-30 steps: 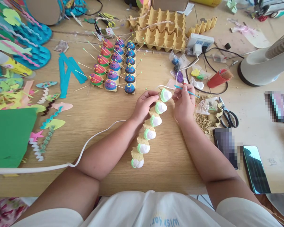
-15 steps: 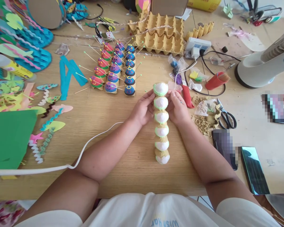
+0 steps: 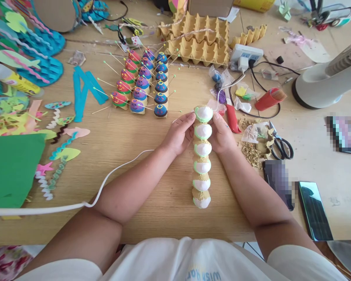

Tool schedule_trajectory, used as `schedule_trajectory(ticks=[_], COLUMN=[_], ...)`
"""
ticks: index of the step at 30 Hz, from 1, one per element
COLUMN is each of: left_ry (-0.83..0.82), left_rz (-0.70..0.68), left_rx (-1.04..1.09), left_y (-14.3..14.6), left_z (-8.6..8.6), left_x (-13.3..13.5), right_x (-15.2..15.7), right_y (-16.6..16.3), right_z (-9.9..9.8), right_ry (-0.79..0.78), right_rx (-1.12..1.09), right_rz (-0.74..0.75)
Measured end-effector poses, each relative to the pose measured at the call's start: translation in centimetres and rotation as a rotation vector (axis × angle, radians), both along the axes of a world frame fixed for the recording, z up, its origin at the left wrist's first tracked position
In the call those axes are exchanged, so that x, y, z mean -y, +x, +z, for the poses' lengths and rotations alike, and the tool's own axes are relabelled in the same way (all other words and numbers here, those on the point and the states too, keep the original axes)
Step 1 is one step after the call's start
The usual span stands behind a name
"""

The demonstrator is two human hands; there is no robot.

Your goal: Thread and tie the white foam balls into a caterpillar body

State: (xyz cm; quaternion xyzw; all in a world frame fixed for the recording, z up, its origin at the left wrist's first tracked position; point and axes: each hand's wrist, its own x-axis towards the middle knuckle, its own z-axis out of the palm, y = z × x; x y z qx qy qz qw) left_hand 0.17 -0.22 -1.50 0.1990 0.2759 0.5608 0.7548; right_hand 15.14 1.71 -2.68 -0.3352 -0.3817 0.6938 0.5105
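Note:
A strip cut from an egg carton (image 3: 202,150) runs lengthwise toward me, its several bumps coated white with light green edges. My left hand (image 3: 179,132) grips the far end from the left, thumb against the top bump, other fingers partly hidden behind. On the opposite side my right hand (image 3: 222,134) pinches the same end, its fingertips mostly hidden by the strip. Beyond my hands stand finished-looking painted strips with faces and pin-like feelers: a red-green one (image 3: 123,87), a purple one (image 3: 141,82) and a dark blue one (image 3: 161,88).
Uncut egg cartons (image 3: 204,43) lie at the back beside a power strip (image 3: 247,54). To the right are scissors (image 3: 281,147), wood shavings (image 3: 249,154), a phone (image 3: 315,210) and a white fan-like device (image 3: 318,84). Paper cutouts and green card (image 3: 14,168) cover the left. A white cable (image 3: 112,171) crosses my left arm.
Both hands and the white-coated strip have shifted slightly right and nearer to me. The far end has tipped a little, and the grip is the same.

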Motion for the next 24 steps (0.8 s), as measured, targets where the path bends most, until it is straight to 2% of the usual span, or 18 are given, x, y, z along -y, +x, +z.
schedule_trajectory(ticks=[7, 15, 24], left_ry=[-0.064, -0.105, -0.166], left_rz=[0.073, 0.062, -0.004], left_rx=[-0.013, -0.028, 0.055], left_y=[0.2, 0.1, 0.0], left_z=[-0.1, 0.1, 0.8], left_x=[-0.1, -0.1, 0.2], right_x=[-0.2, -0.2, 0.0], right_y=[-0.1, 0.0, -0.1], right_z=[-0.3, -0.6, -0.5], right_ry=[-0.026, -0.023, -0.023], right_rx=[-0.03, -0.043, -0.038], right_rz=[0.038, 0.056, 0.071])
